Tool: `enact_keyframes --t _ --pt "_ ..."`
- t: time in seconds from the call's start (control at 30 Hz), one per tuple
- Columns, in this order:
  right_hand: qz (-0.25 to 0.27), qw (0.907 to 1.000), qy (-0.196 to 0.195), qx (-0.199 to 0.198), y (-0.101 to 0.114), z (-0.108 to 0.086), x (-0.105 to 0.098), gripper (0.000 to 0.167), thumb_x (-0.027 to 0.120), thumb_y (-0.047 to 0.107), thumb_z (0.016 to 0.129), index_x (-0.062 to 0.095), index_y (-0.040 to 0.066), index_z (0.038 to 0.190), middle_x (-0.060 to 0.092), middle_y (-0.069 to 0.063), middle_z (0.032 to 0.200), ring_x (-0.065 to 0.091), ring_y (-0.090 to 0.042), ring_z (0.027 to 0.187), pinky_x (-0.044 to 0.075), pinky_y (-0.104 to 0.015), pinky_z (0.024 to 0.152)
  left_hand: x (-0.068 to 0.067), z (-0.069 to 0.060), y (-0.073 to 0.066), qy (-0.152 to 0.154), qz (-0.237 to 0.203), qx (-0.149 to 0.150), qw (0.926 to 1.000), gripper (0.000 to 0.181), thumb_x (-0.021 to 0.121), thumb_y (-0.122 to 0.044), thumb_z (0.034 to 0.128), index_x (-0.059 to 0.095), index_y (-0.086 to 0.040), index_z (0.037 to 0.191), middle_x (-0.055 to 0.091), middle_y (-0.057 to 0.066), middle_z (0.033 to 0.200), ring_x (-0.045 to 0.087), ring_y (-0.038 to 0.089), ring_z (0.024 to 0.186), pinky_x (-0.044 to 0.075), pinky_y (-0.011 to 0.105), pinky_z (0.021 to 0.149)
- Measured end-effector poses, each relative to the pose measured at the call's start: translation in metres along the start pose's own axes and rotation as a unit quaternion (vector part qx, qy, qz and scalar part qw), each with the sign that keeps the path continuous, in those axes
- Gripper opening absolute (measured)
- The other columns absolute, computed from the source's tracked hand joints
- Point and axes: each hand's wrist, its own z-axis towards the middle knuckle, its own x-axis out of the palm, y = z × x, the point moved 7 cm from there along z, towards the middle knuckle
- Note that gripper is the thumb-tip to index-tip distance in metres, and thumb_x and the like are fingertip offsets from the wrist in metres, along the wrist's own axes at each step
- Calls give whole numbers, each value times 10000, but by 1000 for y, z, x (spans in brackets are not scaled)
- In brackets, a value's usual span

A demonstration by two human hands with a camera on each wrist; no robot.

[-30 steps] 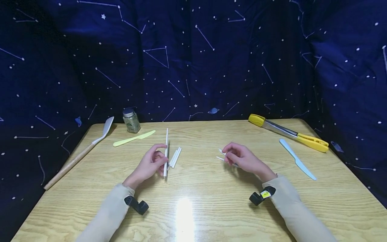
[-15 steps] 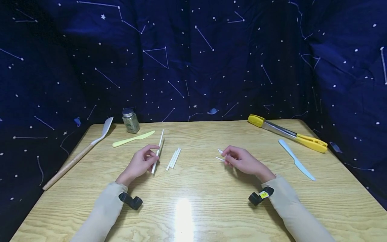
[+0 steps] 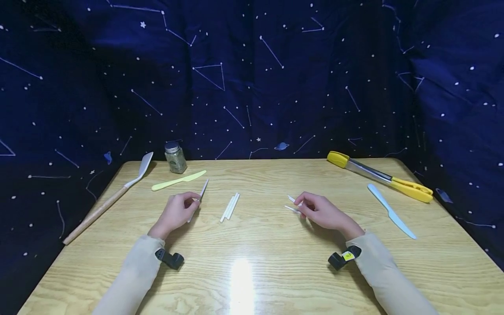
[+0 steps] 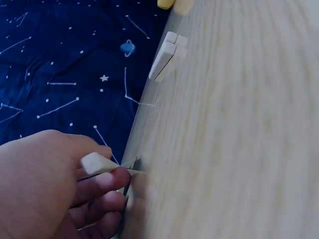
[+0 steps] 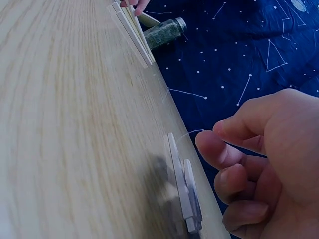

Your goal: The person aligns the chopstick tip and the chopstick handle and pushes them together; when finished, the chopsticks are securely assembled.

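Since a second ago, the person's left hand [image 3: 176, 212] has carried one white chopstick [image 3: 203, 190] toward the left edge of the tabletop [image 3: 260, 245], away from the loose bunch [image 3: 232, 208] it was almost touching. The right hand [image 3: 320, 213] has hardly moved.

Watching from afar, I see the left thumb and fingers pinching that chopstick. It slants, narrow end toward the far edge and thick end toward the near edge; whether any of it touches the wood I cannot tell. The loose bunch, a few white chopsticks side by side, lies left of the tabletop's centre, now with a clear gap between it and the left hand.

On the right half, the right hand's fingers are loosely bent and grasp nothing. My right wrist view shows two chopsticks [image 5: 182, 186] on the wood just beside those fingers, with thumb and forefinger close together above the surface.

Along the left edge lies a spatula [image 3: 98, 213], its pale wooden handle toward the near corner. Close to the far left corner stands a glass jar [image 3: 176, 158], with a yellow knife [image 3: 183, 179] lying just in front of it. Yellow-ended tongs [image 3: 370, 172] angle across the far right corner, and a light blue knife [image 3: 389, 210] lies toward the right edge. Behind the far edge hangs a dark blue curtain [image 3: 252, 78] printed with stars.
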Motion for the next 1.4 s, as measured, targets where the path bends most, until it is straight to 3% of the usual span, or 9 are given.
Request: enact_keyframes --t 0.2,0.5,0.83,1.1,1.4 --pt "2 10000 45 18 -1 2 4 156 516 39 964 560 35 1114 632 -63 773 506 -111 683 387 -232 633 3 -2 4 237 127 205 9994 152 621 -39 878 672 17 1010 592 -7 641 473 70 539 392 221 521" --pt "1 10000 -14 65 -1 1 4 181 538 29 950 547 26 1131 616 -61 778 496 -103 656 400 -225 614 4 -2 9 244 556 292 9977 171 649 -60 845 683 13 996 528 -32 599 438 59 519 369 213 501" --pt "-237 9996 -110 -81 0 1 3 153 528 24 941 566 40 1088 576 -11 730 486 -82 640 397 -231 599 4 -2 14 304 343 182 9988 169 673 -70 851 682 14 997 533 -26 616 446 70 544 363 208 513" --pt "-697 9974 -137 151 0 -1 2 142 545 37 921 594 48 1054 489 34 686 441 -90 590 382 -220 547 1 -2 8 129 283 153 9994 138 666 -89 870 681 -3 978 503 -26 612 431 74 530 352 213 503" --pt "-1167 9924 -227 325 -2 -1 -1 126 625 46 878 654 77 996 468 38 614 424 -85 525 338 -213 494 11 -3 -19 -26 553 296 9980 143 728 -177 814 706 -58 890 508 -58 592 447 102 594 367 262 583"
